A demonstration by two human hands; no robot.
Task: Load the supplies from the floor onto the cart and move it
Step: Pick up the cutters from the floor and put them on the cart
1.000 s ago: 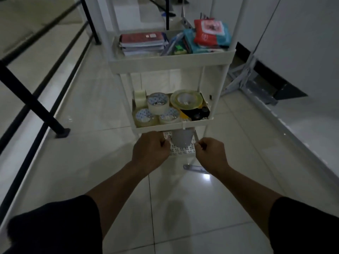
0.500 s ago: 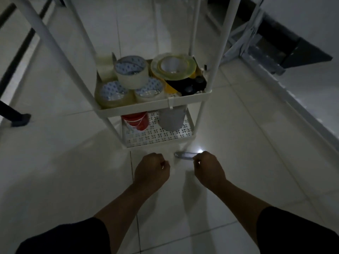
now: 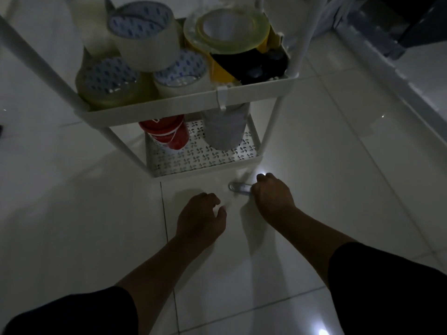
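Sleeves: two dark sleeves are framing the bottom of the view, with bare forearms reaching forward and down toward a pale tiled floor (image 3: 96, 238).
Left hand: the left hand (image 3: 200, 218) is hovering just above the floor, its fingers loosely curled and holding nothing.
Right hand: the right hand (image 3: 272, 194) is reaching a little farther, its fingers closing around one end of a small clear oblong object (image 3: 239, 187) that is lying on the floor; the light is too dim to say what the object is, or whether it is lifted yet.
Task item: the clear object is sitting just in front of the cart's near right leg, beside a bright glint on the tile.
Cart: the white tiered cart (image 3: 183, 102) is standing just beyond both hands.
Bottom shelf: the perforated bottom shelf (image 3: 193, 160) is carrying a red container (image 3: 167, 134) and a grey cylinder (image 3: 225, 129), side by side.
Middle shelf: above and farther on, several rolls of packing tape (image 3: 142, 37) are crowding a tray, with a yellowish clear roll (image 3: 229, 27) and some dark items on the right.
Step in hand: picking a leftover supply off the floor, as it appears.
Next move: it is likely calling for a firm pinch, a lift, and a placement into free space on a shelf, then pushing the cart.
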